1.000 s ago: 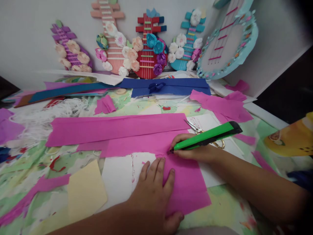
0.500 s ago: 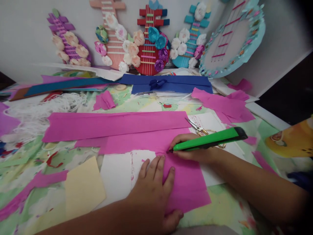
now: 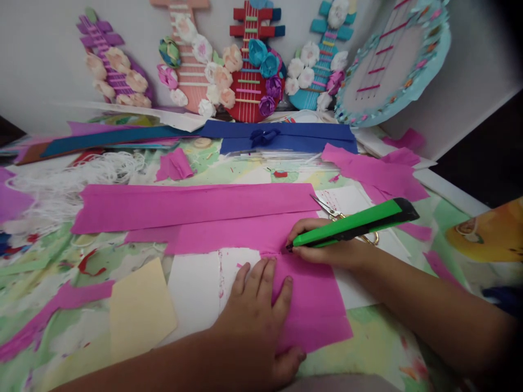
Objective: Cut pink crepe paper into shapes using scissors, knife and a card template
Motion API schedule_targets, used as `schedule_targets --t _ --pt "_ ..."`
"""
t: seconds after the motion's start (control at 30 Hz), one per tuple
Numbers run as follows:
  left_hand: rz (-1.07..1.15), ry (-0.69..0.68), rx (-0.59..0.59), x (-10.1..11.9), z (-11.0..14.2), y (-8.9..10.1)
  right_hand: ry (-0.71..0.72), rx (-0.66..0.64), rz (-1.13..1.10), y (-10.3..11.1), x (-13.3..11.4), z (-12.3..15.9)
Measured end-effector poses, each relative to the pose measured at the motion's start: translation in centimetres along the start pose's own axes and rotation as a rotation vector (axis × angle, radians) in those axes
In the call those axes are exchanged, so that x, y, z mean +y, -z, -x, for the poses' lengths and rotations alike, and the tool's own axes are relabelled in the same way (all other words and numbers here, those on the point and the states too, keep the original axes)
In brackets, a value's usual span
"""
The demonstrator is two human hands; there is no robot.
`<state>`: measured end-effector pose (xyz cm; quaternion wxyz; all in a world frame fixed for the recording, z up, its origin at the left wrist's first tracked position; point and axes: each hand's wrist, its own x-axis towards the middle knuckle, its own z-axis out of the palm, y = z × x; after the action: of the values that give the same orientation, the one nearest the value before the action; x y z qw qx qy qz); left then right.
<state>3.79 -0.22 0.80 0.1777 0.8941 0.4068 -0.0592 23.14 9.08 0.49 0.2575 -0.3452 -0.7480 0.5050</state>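
Note:
My left hand [image 3: 261,316] lies flat with its fingers spread, pressing on the left edge of a pink crepe paper piece [image 3: 314,310] and the white sheet [image 3: 192,288] beneath. My right hand [image 3: 318,245] is closed around a green utility knife [image 3: 351,222]. Its front end meets the pink paper just beyond my left fingertips; the blade itself is too small to make out. A ragged cut line runs between the near piece and the wider pink paper [image 3: 229,234] behind it. A folded pink strip [image 3: 196,207] lies across the top of that paper.
Gold-handled scissors [image 3: 333,212] lie partly behind my right hand. A cream card [image 3: 141,310] is at the left, white cord [image 3: 81,185] behind it. A blue folded strip [image 3: 281,136] and pink scraps [image 3: 379,174] lie farther back. Decorated paper instruments [image 3: 253,71] lean on the wall.
My right hand with the utility knife has shifted slightly to the right along the cut line. My left hand stays pressed in place.

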Motion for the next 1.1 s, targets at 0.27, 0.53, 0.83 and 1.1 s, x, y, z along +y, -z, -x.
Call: schedule_targets --t 0.27,0.53,0.83,1.1 --pt "-0.013 -0.011 0.018 -0.25 0.02 -0.56 0.0 -0.003 0.006 0.23 -0.08 -0.01" --pt "-0.015 -0.006 -0.028 -0.11 -0.11 -0.18 0.017 -0.036 0.148 -0.13 -0.2 -0.23" --pt "-0.019 -0.008 -0.027 -0.18 -0.17 0.06 -0.035 -0.012 0.004 0.34 -0.43 -0.03" --pt "-0.001 -0.003 -0.015 -0.18 -0.13 -0.09 -0.022 -0.044 -0.001 0.56 -0.2 -0.14"
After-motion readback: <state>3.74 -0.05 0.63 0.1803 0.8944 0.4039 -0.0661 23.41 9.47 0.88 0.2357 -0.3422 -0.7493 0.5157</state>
